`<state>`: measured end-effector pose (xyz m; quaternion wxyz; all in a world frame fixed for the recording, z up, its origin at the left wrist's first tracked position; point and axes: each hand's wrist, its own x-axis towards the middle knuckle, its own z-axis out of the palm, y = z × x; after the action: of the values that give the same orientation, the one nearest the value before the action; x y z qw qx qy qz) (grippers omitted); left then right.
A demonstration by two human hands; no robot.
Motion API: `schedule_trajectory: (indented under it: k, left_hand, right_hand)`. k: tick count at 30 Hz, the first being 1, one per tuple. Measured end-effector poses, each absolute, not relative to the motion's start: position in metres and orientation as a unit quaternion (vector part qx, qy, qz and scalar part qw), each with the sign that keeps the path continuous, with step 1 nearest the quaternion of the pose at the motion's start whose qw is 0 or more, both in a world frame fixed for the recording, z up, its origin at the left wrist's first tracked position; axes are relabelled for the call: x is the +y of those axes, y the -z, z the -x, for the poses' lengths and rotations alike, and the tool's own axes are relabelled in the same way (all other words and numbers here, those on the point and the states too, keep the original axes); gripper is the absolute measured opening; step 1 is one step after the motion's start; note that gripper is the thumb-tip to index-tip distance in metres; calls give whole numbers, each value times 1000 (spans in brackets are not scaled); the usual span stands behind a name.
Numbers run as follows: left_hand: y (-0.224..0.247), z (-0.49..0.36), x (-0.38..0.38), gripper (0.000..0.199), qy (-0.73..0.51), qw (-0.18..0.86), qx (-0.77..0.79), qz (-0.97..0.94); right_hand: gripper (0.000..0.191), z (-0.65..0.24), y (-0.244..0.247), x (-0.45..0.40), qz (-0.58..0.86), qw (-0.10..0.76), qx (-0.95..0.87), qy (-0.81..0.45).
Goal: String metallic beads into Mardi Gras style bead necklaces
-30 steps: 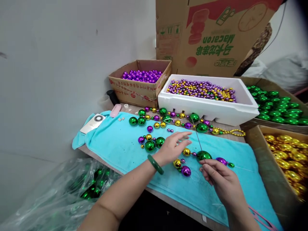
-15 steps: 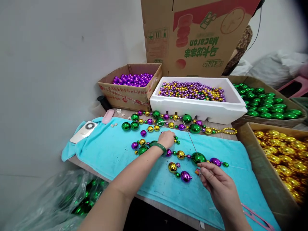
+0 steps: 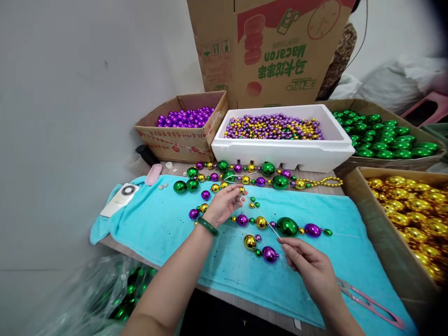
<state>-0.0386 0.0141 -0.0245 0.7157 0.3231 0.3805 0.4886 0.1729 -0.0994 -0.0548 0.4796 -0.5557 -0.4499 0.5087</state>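
Note:
My left hand (image 3: 223,205), with a green bangle (image 3: 207,226) on its wrist, pinches a small gold bead (image 3: 241,190) above the towel. A long thin needle (image 3: 263,215) slants from that bead down to my right hand (image 3: 310,262), whose thumb and fingers are closed on its lower end. Whether the tip is inside the bead I cannot tell. Below the needle lies a strand of purple, gold and green beads (image 3: 288,227). Nearer me is a short cluster with a purple bead (image 3: 269,254). Several small loose beads (image 3: 254,203) rest beside my left hand.
A turquoise towel (image 3: 150,219) covers the table. Behind it stand a carton of purple beads (image 3: 175,144), a white foam box (image 3: 280,156), and boxes of green beads (image 3: 381,137) and gold beads (image 3: 413,219). Pink-handled snips (image 3: 374,305) lie at right, a white device (image 3: 121,198) at left.
My left hand has risen from the small loose beads, now pinching a gold one at the needle's upper end. The needle has tilted lower toward the left hand. The view has shifted slightly.

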Motion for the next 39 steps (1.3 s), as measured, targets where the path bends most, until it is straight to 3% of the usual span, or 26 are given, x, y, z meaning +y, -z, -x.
schedule_trajectory:
  k: [26,34,37,39]
  left_hand:
    - [17,56,4,28,-534,678,381,-331]
    - [9,54,-4,41,-474,623,401,-477]
    - [3,69,8,37,-447,539,450,-554]
    - [2,91,24,29,-445,383,550,-594]
  right_hand:
    - [29,-167,48,-99,571,465,-436,-517]
    - [37,-166,58,-95,583,442,-426,-532]
    - [38,-169,67,-94,581,447,-412,-541]
    - [38,-171,70,-94,573,453,-410,-546]
